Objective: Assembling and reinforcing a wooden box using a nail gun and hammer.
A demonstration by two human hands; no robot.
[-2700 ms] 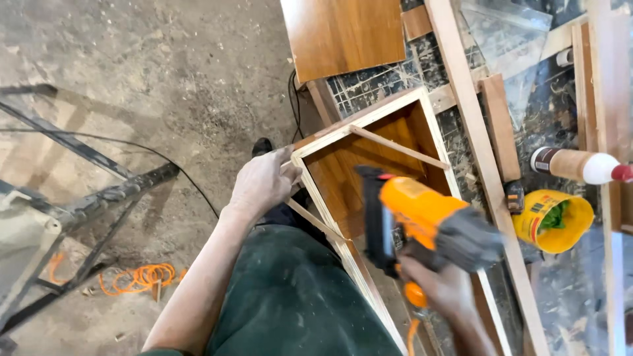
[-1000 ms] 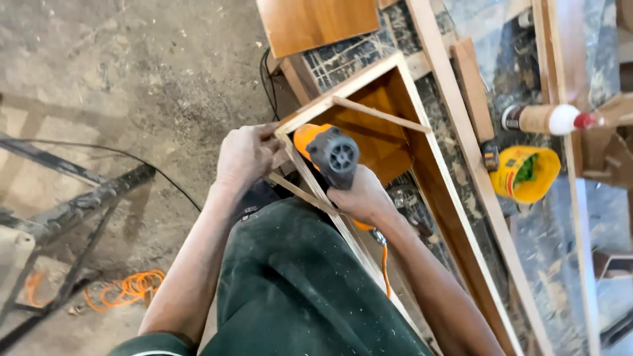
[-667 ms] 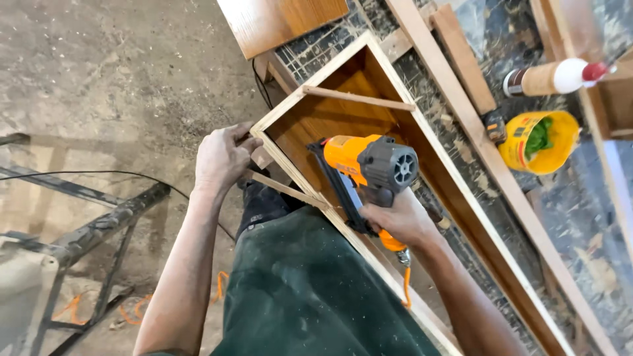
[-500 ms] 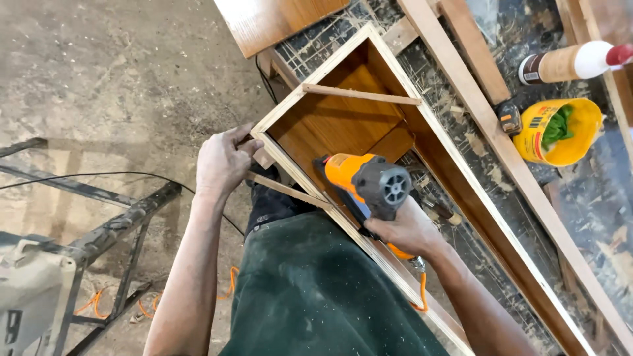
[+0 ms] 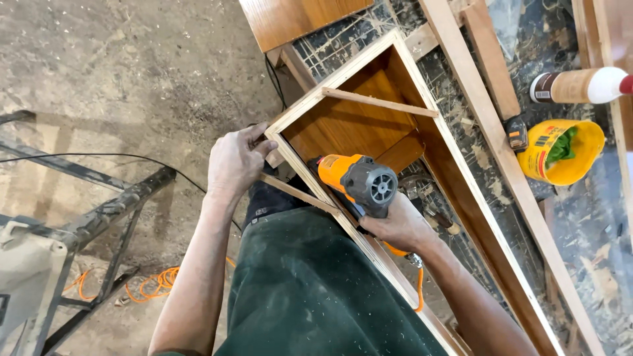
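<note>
Two bare hands work at the near corner of a long wooden frame (image 5: 461, 191), one steadying it, one holding a nail gun (image 5: 356, 181).

Furthest left, a dark metal stand (image 5: 105, 214) rests on the concrete floor with an orange hose (image 5: 148, 287) coiled beside it. The left hand (image 5: 236, 161) lies on the frame's near corner, fingers closed over a thin wooden strip (image 5: 297, 193) against the edge. Just right of it, the right hand (image 5: 399, 227) is wrapped tight round the orange-and-grey nail gun's handle, the tool sitting inside the frame with its nose against the near rail. Further right, on a littered bench, stand a yellow tub (image 5: 560, 155) with something green in it and a glue bottle (image 5: 580, 84) lying on its side.
</note>
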